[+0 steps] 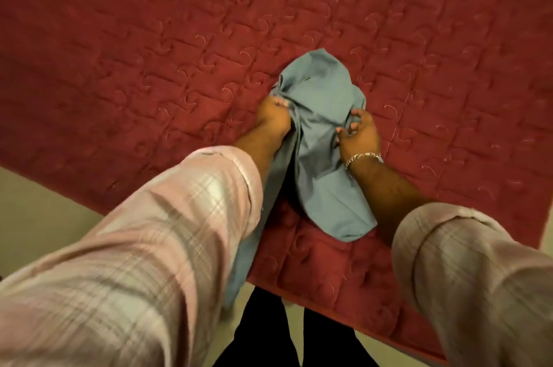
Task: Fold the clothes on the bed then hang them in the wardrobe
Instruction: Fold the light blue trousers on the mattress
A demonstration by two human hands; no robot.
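While the blue garment [321, 139] lies bunched near the front edge of the bed, a touch right of centre in view, both hands are into it. It is rumpled, not yet flat, with one end spilling over the edge at about six o'clock and hanging beside the left sleeve [134, 247]. The left hand [273, 118] has its fingers curled tight into the cloth at the garment's nine o'clock side; the right hand [357, 135], bracelet [362, 157] at the wrist, pinches a gather of fabric at the three o'clock side. So both hands hold cloth, neither is free.

My read: this is the spread-out stage, before any real fold. To do it well, the hands ought to draw apart, toward nine and three, until the cloth goes taut, then lay it flat on the red quilted bedcover [149, 37] with the hanging end pulled up from six o'clock onto the bed. Find the seams or edges first; which kind of garment it is, I cannot tell. Beyond the bed, pale floor [33, 217] shows at eight o'clock, and dark trousers [263, 336] straight below.
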